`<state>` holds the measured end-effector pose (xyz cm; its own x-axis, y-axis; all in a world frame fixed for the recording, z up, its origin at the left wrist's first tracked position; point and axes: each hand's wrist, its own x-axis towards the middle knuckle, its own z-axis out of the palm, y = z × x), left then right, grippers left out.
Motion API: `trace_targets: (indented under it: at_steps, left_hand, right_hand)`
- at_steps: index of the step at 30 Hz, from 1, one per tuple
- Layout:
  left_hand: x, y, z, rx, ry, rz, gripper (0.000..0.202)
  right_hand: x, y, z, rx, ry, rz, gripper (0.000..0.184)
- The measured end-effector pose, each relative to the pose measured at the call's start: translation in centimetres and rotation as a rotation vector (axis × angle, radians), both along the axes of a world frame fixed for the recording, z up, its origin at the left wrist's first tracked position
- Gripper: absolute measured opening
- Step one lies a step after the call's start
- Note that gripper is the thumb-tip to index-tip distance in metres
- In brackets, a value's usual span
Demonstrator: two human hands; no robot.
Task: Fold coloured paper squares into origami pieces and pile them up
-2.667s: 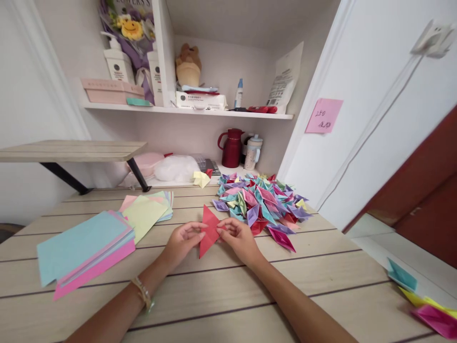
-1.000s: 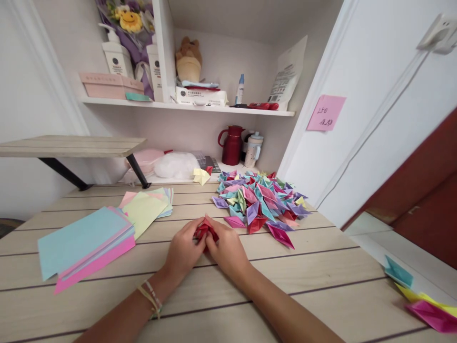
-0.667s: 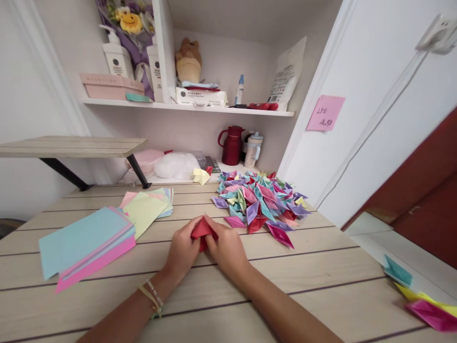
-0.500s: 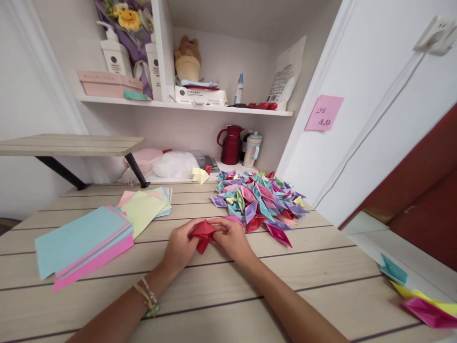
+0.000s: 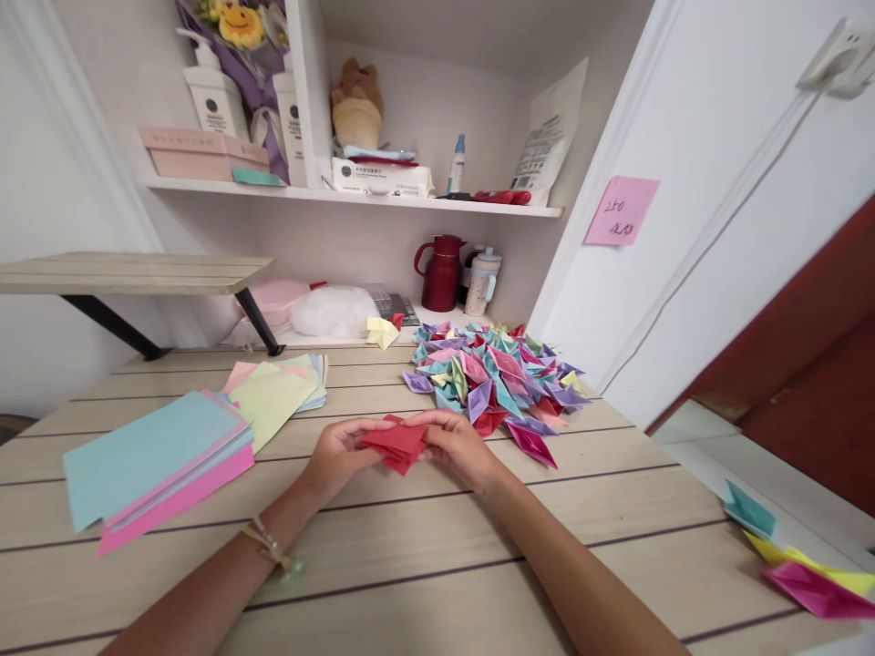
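Observation:
A folded piece of red paper (image 5: 395,445) is held between both my hands just above the wooden table (image 5: 437,565). My left hand (image 5: 334,453) pinches its left side and my right hand (image 5: 455,444) pinches its right side, fingers closed on it. Just beyond my right hand lies a heap of several folded paper boats (image 5: 496,383) in pink, blue, purple, red and yellow. To the left lies a stack of flat coloured sheets (image 5: 154,456) with a blue sheet on top, and a smaller yellow-topped stack (image 5: 280,392) behind it.
A raised wooden shelf board (image 5: 137,271) juts in at the left. At the back stand a red jug (image 5: 442,273), a cup (image 5: 483,281) and a white bag (image 5: 334,312). A few folded papers (image 5: 799,565) lie on a ledge at the far right.
The red paper was a flat pointed shape, then was pressed down under both hands. Now it is folded into a smaller, flatter piece, lifted slightly and held level between the fingers.

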<state>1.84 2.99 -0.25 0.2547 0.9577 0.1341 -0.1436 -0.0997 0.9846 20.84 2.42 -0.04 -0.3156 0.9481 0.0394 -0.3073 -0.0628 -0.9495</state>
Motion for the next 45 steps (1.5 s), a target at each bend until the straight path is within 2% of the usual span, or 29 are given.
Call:
trace_targets:
  at_steps: [4,7,13,17,21,24,27,31,33,37,42,45]
  left_hand:
    - [-0.6,0.2,-0.1,-0.011,-0.074,-0.07,0.043]
    - [-0.5,0.2,-0.2,-0.015,-0.076,-0.096,0.044]
    - [0.2,-0.1,0.2,-0.055,0.043,0.09,0.028]
    - [0.2,0.0,0.3,-0.062,0.008,0.108,0.033]
    - [-0.1,0.4,-0.1,-0.029,-0.014,0.127,0.028]
    - [-0.2,0.4,-0.1,-0.014,0.003,0.119,0.024]
    - [-0.1,0.1,0.2,-0.022,0.028,0.045,0.036]
    - [0.0,0.0,0.2,-0.032,0.047,-0.07,0.053]
    - [0.0,0.1,0.0,-0.022,0.052,-0.052,0.046]
    - [-0.1,0.6,-0.4,0.004,0.083,0.066,0.019]
    - [0.0,0.7,-0.5,0.019,0.108,0.134,0.023]
    - [0.2,0.4,-0.1,0.029,0.164,0.09,0.025]
  right_hand:
    - [0.2,0.1,-0.1,0.089,-0.038,0.074,0.03]
    - [0.2,0.2,-0.2,0.148,-0.097,-0.018,0.02]
    - [-0.2,0.5,-0.5,0.151,-0.09,-0.195,0.028]
    - [0.0,0.7,-0.6,0.193,-0.07,-0.271,0.028]
    - [0.2,0.7,-0.8,0.232,-0.13,-0.199,0.022]
    - [0.3,0.6,-0.8,0.212,-0.182,-0.135,0.032]
    - [0.3,0.5,-0.7,0.203,-0.182,-0.124,0.041]
    - [0.3,0.5,-0.6,0.205,-0.145,-0.138,0.037]
    - [0.3,0.6,-0.7,0.214,-0.172,-0.148,0.035]
    - [0.3,0.6,-1.2,0.239,-0.251,-0.133,0.036]
    - [-0.2,0.2,-1.2,0.289,-0.285,-0.071,0.039]
    - [-0.7,0.0,-1.0,0.324,-0.322,-0.102,0.03]
